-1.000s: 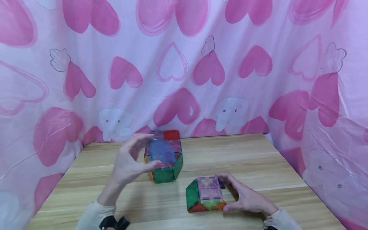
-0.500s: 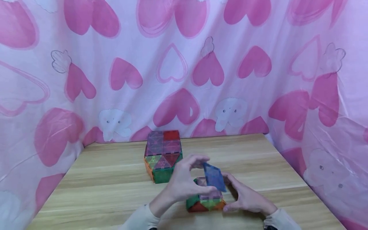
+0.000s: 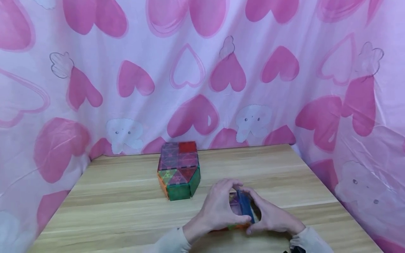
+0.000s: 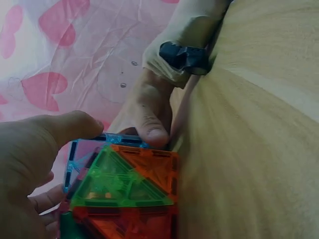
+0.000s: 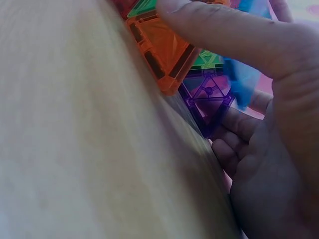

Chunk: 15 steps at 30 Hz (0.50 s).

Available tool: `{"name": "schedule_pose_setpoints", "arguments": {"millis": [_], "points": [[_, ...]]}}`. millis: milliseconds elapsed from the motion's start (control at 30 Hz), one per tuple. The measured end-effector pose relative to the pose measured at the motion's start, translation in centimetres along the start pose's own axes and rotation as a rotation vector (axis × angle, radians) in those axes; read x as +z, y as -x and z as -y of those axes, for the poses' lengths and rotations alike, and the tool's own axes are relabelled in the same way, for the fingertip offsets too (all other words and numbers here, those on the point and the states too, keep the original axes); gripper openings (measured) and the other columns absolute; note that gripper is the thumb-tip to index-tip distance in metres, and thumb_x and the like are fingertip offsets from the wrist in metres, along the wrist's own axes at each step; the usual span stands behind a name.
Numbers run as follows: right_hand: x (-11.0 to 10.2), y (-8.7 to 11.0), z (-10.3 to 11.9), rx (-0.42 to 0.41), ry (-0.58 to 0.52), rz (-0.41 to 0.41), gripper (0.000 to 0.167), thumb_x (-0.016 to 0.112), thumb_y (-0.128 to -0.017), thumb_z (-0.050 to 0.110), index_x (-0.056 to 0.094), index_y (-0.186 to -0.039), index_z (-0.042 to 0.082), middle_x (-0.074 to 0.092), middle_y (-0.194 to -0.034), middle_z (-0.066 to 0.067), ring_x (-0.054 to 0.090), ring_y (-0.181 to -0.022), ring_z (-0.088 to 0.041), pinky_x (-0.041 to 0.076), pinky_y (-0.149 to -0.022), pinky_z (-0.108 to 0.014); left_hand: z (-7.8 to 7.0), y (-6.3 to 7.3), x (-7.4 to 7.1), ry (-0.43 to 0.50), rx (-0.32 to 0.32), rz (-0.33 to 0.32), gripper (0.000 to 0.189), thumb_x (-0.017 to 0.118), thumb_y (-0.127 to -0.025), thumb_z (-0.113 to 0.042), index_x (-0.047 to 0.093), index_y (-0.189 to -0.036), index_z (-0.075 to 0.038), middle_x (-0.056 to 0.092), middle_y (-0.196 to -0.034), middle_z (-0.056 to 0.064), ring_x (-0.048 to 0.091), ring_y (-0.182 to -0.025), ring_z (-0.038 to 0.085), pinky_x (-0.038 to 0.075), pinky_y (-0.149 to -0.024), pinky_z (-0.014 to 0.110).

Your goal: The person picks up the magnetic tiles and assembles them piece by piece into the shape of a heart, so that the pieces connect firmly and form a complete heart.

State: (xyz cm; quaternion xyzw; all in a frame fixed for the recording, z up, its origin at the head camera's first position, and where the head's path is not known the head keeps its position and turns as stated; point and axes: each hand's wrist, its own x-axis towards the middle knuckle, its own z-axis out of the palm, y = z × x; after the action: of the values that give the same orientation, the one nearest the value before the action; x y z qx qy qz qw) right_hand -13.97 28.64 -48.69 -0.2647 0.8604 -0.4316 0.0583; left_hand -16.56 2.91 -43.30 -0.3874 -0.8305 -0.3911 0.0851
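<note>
My left hand point(image 3: 218, 208) pinches a blue square magnetic tile point(image 3: 245, 206) between thumb and fingers, tilted at the right side of a small magnetic-tile build point(image 3: 235, 208). Curved around that side, my right hand point(image 3: 275, 217) holds the build, its thumb by an orange triangle tile point(image 5: 162, 47) and its fingers behind a purple triangle tile point(image 5: 207, 99). A green triangle tile point(image 4: 117, 181) shows on the near face in the left wrist view, with red tiles below it. In the head view, my left hand hides most of the build.
A larger magnetic-tile box point(image 3: 179, 192) stands at the back of the wooden table point(image 3: 120, 196), with green and orange walls and a purple, pink and red top. A pink heart-print cloth point(image 3: 190, 70) hangs behind and along the sides.
My left hand has carried the blue tile from above the larger box rightward and down to the small build, turning it steeper. My right hand has stayed at the build.
</note>
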Motion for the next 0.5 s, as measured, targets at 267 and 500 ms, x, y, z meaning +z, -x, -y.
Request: {"name": "schedule_pose_setpoints", "arguments": {"millis": [267, 500], "points": [[-0.1, 0.0, -0.2, -0.021, -0.004, 0.007, 0.118, 0.101, -0.082, 0.044, 0.027, -0.174, 0.033, 0.045, -0.17, -0.002, 0.042, -0.155, -0.013, 0.021, -0.124, -0.012, -0.2, 0.5, 1.0, -0.181, 0.005, 0.014, 0.084, 0.102, -0.073, -0.054, 0.067, -0.141, -0.022, 0.069, -0.132, -0.009, 0.062, -0.131, 0.011, 0.049, -0.119, 0.046], [-0.2, 0.0, -0.4, -0.04, 0.041, 0.008, 0.099, 0.097, -0.086, 0.044, 0.041, -0.167, 0.033, 0.052, -0.166, 0.002, 0.047, -0.153, -0.013, 0.025, -0.124, -0.015, 0.0, 0.8, 1.6, -0.251, 0.056, 0.003, 0.069, 0.102, -0.073, -0.054, 0.075, -0.127, -0.021, 0.068, -0.121, -0.009, 0.063, -0.119, 0.009, 0.051, -0.11, 0.036]]}}
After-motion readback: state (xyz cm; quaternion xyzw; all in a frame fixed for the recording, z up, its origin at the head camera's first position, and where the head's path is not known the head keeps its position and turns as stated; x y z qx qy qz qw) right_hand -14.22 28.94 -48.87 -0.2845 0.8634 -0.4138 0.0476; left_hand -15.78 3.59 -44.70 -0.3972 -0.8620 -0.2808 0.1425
